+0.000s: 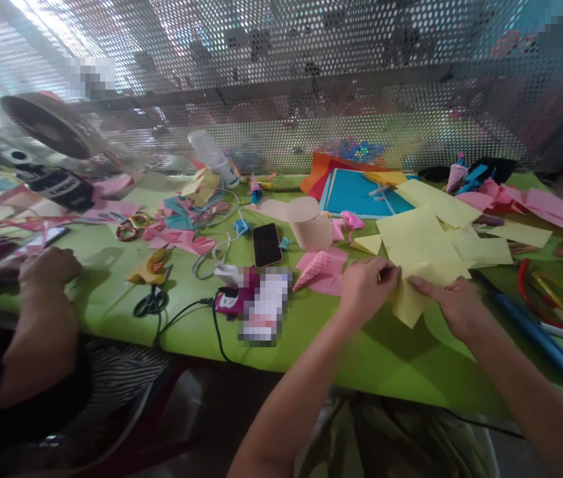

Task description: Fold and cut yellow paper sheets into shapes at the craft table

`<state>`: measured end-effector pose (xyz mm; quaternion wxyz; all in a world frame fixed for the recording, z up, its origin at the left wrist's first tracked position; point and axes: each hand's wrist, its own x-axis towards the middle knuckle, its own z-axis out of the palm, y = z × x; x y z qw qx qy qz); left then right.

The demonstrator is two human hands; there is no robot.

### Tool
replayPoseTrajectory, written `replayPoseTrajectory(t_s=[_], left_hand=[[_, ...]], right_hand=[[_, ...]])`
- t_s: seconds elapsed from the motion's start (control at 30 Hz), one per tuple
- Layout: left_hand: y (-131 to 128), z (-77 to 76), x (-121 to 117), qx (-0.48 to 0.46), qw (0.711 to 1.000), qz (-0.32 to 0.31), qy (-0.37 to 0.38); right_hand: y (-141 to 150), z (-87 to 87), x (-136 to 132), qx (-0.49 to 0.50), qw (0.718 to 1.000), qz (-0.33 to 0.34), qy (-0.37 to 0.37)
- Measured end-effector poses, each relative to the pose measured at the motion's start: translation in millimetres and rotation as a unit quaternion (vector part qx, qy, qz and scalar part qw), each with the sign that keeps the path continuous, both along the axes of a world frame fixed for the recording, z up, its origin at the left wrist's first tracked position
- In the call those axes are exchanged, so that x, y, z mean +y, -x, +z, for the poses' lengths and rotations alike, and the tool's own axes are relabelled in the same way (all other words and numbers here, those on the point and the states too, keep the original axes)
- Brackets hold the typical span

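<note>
Between my two hands is a folded piece of pale yellow paper [409, 307], its pointed end hanging down over the green tabletop. My left hand [367, 287] pinches its left side with thumb and fingers. On the right side my right hand [448, 300] grips the same paper, thumb on top. Just behind lie more yellow sheets [408, 236], overlapping one another. A pink paper cone [314, 267] with a crosshatched pattern rests on a pink sheet to the left of my left hand.
Left of my hands are a phone with a lit screen [266, 307], a dark phone [267, 244], black scissors [151, 302] and a glue gun [148, 267]. A blue cutter [543, 335] lies at right. Blue sheets [354, 194] sit behind. A co-worker's arm [42, 325] rests at far left.
</note>
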<state>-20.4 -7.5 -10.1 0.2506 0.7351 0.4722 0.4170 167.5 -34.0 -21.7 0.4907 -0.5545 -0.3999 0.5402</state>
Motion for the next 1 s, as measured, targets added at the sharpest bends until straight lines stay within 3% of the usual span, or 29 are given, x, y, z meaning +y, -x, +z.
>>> replayPoseTrajectory(t_s=[0.23, 0.63, 0.8, 1.0], left_hand=[[1.3, -1.9, -0.2, -0.071, 0.995, -0.027, 0.071], [-2.4, -4.0, -2.9, -0.100, 0.992, -0.023, 0.070], [-2.8, -3.7, -2.3, -0.097, 0.994, -0.015, 0.058], [-0.3, -9.3, 3.3, -0.192, 0.965, -0.066, 0.167]], right_hand=[[2.4, -1.0, 0.5, 0.031, 0.999, 0.012, -0.016], [7.3, -1.5, -1.2, 0.044, 0.998, 0.018, -0.034], [3.7, -5.1, 0.3, 0.066, 0.998, 0.007, -0.008], [4.0, -4.5, 2.5, 0.069, 0.997, -0.006, -0.037]])
